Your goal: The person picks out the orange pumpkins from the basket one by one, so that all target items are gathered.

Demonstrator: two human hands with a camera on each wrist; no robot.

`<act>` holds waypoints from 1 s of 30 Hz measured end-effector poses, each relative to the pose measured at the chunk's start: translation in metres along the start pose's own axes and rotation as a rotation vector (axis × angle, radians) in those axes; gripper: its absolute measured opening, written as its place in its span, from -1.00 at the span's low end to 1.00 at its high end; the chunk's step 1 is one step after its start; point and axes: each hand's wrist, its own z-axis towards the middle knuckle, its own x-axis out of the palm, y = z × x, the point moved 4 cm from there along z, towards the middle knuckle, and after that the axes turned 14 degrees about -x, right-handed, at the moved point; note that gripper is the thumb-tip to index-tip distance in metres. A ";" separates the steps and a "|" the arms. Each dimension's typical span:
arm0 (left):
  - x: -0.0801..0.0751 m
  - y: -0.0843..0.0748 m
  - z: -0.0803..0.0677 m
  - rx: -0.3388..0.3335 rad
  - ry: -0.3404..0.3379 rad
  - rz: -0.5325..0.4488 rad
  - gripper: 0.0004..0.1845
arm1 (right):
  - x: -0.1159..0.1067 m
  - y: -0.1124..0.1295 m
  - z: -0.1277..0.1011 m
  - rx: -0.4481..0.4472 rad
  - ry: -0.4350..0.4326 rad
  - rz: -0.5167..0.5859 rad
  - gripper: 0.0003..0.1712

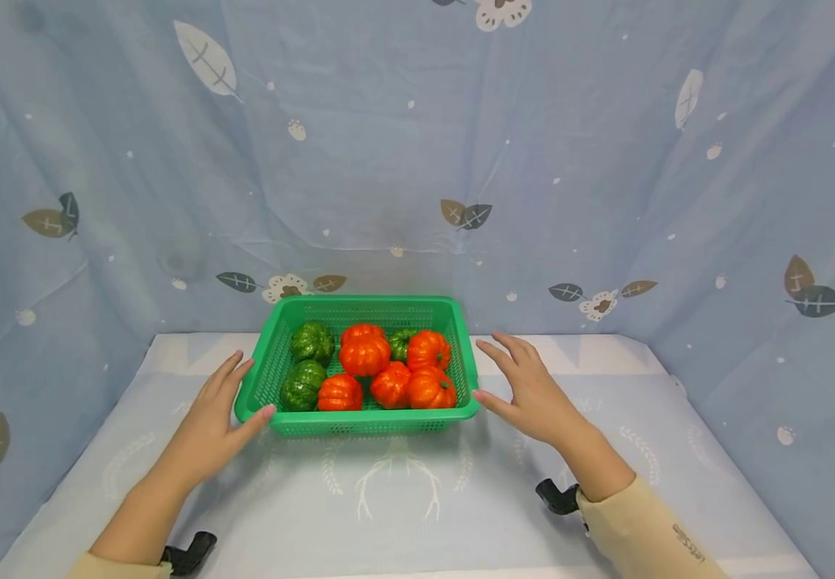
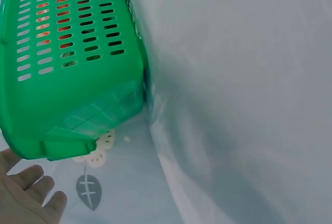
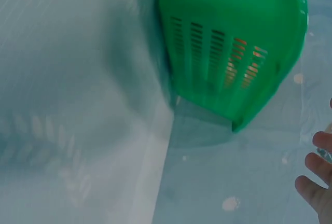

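Note:
A green plastic basket (image 1: 374, 417) with slotted walls stands on the table, holding several small orange-red pumpkins (image 1: 364, 355) and 3 green ones (image 1: 303, 386). My left hand (image 1: 211, 430) is at the basket's left side, fingers extended and thumb near the front left corner. On the opposite side, my right hand (image 1: 529, 394) has its fingers spread, with the thumb tip close to the right rim. Neither hand grips anything. In the left wrist view, fingers (image 2: 39, 187) show just below the basket's corner; the right wrist view has fingertips (image 3: 311, 164) apart from the basket wall (image 3: 223, 16).
A pale patterned cloth (image 1: 403, 515) covers the table. Blue curtain-like fabric (image 1: 388, 161) with leaf and flower prints hangs behind the basket and along both sides. A black wrist-mounted piece (image 1: 193, 553) sits at the left wrist, another (image 1: 557, 496) at the right.

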 end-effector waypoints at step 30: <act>0.007 0.012 0.008 -0.094 0.026 -0.102 -0.12 | 0.051 0.014 0.065 0.055 0.222 0.211 -0.26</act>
